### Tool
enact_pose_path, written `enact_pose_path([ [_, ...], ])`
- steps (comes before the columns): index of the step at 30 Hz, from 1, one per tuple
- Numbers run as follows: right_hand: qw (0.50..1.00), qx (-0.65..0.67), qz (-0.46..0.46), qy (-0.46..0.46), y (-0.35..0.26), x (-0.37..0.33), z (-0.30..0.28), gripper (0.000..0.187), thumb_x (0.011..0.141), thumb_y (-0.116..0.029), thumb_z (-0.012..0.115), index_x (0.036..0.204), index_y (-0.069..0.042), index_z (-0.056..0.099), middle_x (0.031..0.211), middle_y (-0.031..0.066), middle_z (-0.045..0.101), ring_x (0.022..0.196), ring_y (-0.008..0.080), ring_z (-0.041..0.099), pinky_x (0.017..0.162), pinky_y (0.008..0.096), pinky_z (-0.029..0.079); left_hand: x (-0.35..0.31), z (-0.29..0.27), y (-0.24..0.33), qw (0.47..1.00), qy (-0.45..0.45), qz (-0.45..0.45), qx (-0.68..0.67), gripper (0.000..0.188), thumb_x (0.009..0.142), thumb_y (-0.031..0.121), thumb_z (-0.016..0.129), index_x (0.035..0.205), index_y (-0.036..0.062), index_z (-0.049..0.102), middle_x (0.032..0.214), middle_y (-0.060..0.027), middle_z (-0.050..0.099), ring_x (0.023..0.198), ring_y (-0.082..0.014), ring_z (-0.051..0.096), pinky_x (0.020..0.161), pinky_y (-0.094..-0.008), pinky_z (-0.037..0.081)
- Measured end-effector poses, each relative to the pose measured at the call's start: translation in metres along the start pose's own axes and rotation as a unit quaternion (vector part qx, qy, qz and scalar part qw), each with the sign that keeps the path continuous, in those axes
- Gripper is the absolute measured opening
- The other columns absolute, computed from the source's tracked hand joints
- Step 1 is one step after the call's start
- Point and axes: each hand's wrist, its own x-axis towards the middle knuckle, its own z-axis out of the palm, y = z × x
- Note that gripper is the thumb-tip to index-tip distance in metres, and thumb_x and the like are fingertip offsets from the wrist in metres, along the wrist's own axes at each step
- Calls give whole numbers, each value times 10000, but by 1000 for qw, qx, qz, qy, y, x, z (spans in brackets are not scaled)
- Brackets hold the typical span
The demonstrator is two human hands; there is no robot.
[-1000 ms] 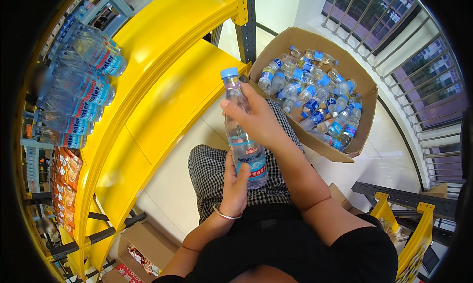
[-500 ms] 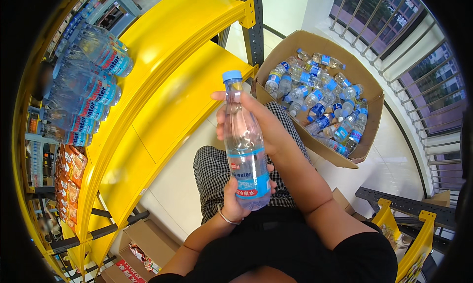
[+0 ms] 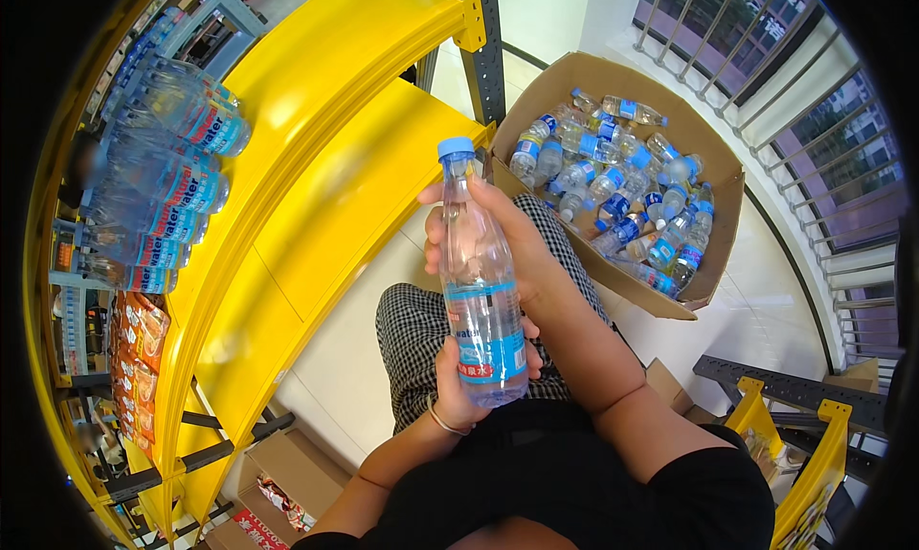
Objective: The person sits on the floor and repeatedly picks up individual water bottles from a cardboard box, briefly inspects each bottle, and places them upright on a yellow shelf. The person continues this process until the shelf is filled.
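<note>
A clear plastic water bottle with a blue cap and a blue label stands nearly upright in front of my body. My left hand is closed round its lower part, thumb on the near side and fingertips showing at the right edge. Higher up, my right hand wraps round the neck and shoulder, its fingers passing behind the bottle. The cap is on. Low in the bottle there seems to be clear liquid, though the label partly hides it.
At right, a large cardboard box holds many blue-capped bottles. Yellow shelves curve along the left, carrying several large water bottles and orange packets. A smaller carton sits lower left. Barred windows are at far right.
The bottle has turned slightly about its length, so its label shows a different part. Both hands keep their hold. The view has shifted slightly.
</note>
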Motion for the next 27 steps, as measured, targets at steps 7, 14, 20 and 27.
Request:
enact_pose_path([
  [7,980,-174,3,94,-16,-1,-1,376,946,-358,461,1099,-24,538,815,104,622,721,227,637,669,328,525,1,-2,0,993,95,-26,64,743,912,625,278,1357,31,322,1197,-145,544,948,-247,609,800,-383,514],
  [14,896,-385,-72,209,-18,-2,5,328,918,-330,554,1047,-29,540,809,67,614,724,147,624,647,271,508,6,-26,-14,963,107,56,241,609,923,423,506,1361,49,306,1237,-137,519,1078,-245,565,890,-402,486],
  [20,870,-442,-74,208,-16,-1,-4,275,940,-318,523,1023,-56,516,850,67,607,781,143,621,703,273,504,6,-15,-6,983,124,18,131,544,928,329,528,1333,19,339,1207,-144,530,1011,-230,588,856,-377,496],
  [27,990,-103,-46,89,-4,4,-8,386,972,-359,415,1202,-56,478,945,109,610,851,223,636,734,325,530,1,-16,1,998,1,-20,-56,830,873,669,324,1356,-5,312,1157,-170,545,906,-240,611,698,-349,535],
])
